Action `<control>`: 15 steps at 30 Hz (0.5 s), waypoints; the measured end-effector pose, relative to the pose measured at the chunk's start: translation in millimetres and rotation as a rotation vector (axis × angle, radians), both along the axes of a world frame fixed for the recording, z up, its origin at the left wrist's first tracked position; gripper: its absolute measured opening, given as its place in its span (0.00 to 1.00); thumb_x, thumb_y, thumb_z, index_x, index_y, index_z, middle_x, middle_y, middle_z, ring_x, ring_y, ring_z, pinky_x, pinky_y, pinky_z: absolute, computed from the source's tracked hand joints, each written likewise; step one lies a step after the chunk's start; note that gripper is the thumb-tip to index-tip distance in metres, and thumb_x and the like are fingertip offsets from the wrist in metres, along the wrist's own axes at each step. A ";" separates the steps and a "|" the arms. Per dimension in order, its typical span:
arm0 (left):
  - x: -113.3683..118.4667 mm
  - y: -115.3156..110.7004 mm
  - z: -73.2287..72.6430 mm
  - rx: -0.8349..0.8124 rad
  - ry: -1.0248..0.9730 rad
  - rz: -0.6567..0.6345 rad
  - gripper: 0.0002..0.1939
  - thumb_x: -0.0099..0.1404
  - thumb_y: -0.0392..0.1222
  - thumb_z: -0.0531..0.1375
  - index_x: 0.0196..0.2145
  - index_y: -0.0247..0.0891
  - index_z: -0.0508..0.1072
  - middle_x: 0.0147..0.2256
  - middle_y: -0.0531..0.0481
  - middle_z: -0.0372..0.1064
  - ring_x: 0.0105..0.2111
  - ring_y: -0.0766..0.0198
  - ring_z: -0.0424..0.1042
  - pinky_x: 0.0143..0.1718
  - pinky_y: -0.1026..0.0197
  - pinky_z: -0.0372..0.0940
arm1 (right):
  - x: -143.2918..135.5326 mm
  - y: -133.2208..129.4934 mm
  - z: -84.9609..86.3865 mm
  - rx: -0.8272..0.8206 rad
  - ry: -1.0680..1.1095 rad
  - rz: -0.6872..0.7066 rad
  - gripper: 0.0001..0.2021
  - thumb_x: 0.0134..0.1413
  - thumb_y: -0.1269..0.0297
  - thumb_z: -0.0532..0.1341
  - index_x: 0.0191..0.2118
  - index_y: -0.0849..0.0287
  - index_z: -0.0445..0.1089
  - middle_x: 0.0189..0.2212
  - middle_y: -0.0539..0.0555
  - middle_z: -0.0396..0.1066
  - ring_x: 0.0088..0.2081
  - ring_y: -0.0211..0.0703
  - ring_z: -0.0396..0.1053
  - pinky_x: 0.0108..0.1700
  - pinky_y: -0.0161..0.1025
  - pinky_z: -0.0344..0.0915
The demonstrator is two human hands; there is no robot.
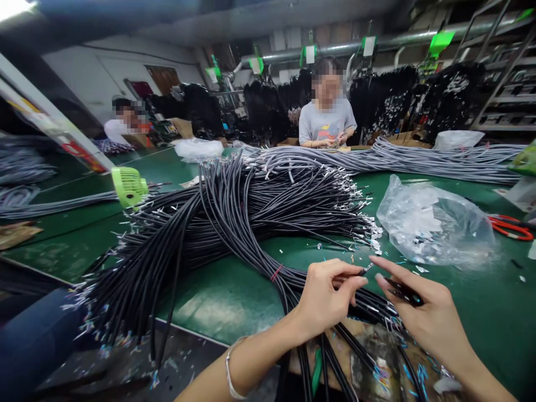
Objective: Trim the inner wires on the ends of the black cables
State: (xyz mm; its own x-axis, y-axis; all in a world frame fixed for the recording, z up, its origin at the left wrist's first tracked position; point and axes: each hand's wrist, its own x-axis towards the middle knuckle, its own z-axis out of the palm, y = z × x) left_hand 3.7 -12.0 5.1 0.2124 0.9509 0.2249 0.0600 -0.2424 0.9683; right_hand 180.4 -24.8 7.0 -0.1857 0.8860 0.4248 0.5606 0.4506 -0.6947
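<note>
My left hand is closed in a pinch on the end of a black cable, and a short stripped tip pokes out past the fingertips. Facing it, my right hand has thumb and index finger apart, close to that tip. A small black tool rests in the right palm under the curled fingers; its exact kind is mostly hidden. Below both hands runs a bundle of black cables, tied with a red band. Coloured thin wires fan out of some cable ends.
A large heap of black cables lies on the green table. Grey cables stretch along the back. To the right are a clear plastic bag and red-handled scissors. A green fan stands left. Two people sit beyond.
</note>
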 end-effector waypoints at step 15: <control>5.2 2.8 1.2 -0.192 -0.158 0.010 0.13 0.56 0.45 0.63 0.29 0.29 0.72 0.16 0.54 0.62 0.14 0.72 0.61 0.15 0.71 0.57 | -5.4 -2.9 -4.0 0.074 -0.017 -0.099 0.20 0.56 0.59 0.59 0.55 0.54 0.66 0.41 0.53 0.73 0.37 0.42 0.72 0.39 0.37 0.69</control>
State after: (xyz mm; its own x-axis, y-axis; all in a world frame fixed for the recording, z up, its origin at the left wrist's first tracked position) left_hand 9.0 -9.2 6.3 0.1792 0.9814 0.0692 -0.0944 -0.0529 0.9941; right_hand 175.0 -27.7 3.1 -0.1067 0.8666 0.4875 0.6164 0.4423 -0.6515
